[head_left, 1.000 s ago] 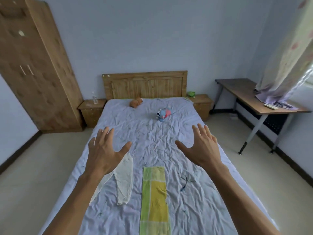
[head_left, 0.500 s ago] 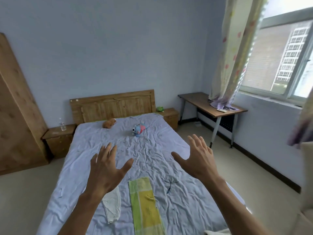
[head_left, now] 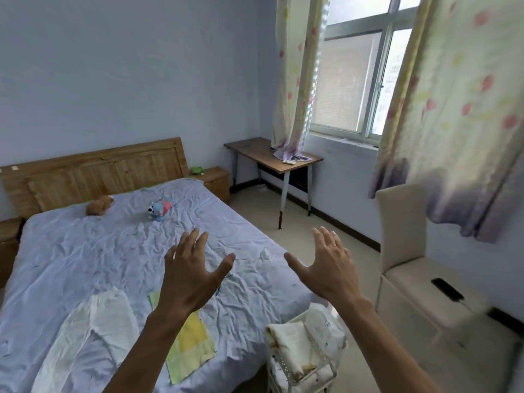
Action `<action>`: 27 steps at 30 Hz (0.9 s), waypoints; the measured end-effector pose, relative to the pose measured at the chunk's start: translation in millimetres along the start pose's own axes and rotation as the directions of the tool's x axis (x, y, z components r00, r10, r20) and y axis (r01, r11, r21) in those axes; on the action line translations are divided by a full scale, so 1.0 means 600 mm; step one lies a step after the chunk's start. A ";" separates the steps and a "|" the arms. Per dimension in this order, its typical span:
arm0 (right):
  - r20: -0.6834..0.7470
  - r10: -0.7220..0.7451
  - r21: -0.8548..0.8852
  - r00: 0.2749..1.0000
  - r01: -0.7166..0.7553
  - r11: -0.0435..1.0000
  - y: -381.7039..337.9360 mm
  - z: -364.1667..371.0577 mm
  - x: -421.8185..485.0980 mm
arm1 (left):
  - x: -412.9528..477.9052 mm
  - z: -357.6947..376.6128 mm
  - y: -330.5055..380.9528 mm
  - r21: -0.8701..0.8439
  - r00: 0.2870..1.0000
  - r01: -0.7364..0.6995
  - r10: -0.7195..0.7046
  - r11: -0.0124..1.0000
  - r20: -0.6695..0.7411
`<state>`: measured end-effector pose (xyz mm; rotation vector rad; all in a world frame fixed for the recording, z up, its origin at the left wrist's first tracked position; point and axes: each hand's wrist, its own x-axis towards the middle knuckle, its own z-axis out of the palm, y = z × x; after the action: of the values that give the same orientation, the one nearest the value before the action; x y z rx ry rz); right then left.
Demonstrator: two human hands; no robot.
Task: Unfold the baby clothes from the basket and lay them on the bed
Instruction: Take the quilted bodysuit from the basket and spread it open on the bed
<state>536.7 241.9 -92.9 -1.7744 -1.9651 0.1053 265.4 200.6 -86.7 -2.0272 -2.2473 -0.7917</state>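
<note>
- Head view, looking down and forward across a bed (head_left: 85,251) with a wrinkled pale lilac sheet.
- Left hand (head_left: 190,276) raised above the bed's near right part, palm away, fingers spread wide, gripping nothing.
- Right hand (head_left: 329,268) raised past the bed's right edge, above the floor, fingers spread, likewise empty.
- Two baby garments laid flat near the foot of the bed: white trousers (head_left: 93,330) to the left, a yellow-green cloth (head_left: 192,347) just beside them, partly hidden behind the left forearm.
- Wide bare stretch of sheet between those garments and the headboard (head_left: 93,171); also bare sheet to the right of the yellow-green cloth, up to the bed's right edge.
- White wire basket (head_left: 306,353) on the floor, close against the bed's near right corner, holding folded pale clothes; number of pieces inside cannot be told.
- Two soft toys near the head end, apart from each other: brown toy (head_left: 99,205), blue and pink toy (head_left: 160,208).
- Open strip of floor (head_left: 283,242) along the right side of the bed.
- Beyond that strip, one wooden table (head_left: 272,151) on metal legs under the window (head_left: 357,80), curtain hem resting on it.
- One cream chair (head_left: 402,222) near the right wall, with a low cream surface beside it carrying a dark flat object (head_left: 446,289).
- Two curtains (head_left: 453,109) beside the window, the nearer one hanging low over the chair.
- One bedside cabinet (head_left: 215,180) at the right of the headboard, with a small green thing on top.
</note>
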 end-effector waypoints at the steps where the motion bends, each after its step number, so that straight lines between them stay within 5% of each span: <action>1: 0.000 0.014 -0.005 1.000 -0.014 1.000 0.024 -0.005 -0.004 | -0.003 0.013 0.025 -0.009 1.000 -0.007 0.007 1.000 0.009; 12: 0.129 0.073 -0.029 0.989 -0.070 0.997 0.250 0.035 -0.011 | -0.070 0.206 0.189 -0.101 0.989 0.062 -0.047 0.993 0.143; 27: 0.489 -0.031 0.064 0.872 -0.001 0.998 0.315 0.302 0.078 | -0.036 0.495 0.096 -0.071 0.872 0.349 -0.296 0.934 0.390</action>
<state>635.3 362.7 -308.1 -1.8162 -2.2845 0.6670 417.5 293.0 -332.5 -2.0318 -2.8801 -0.6322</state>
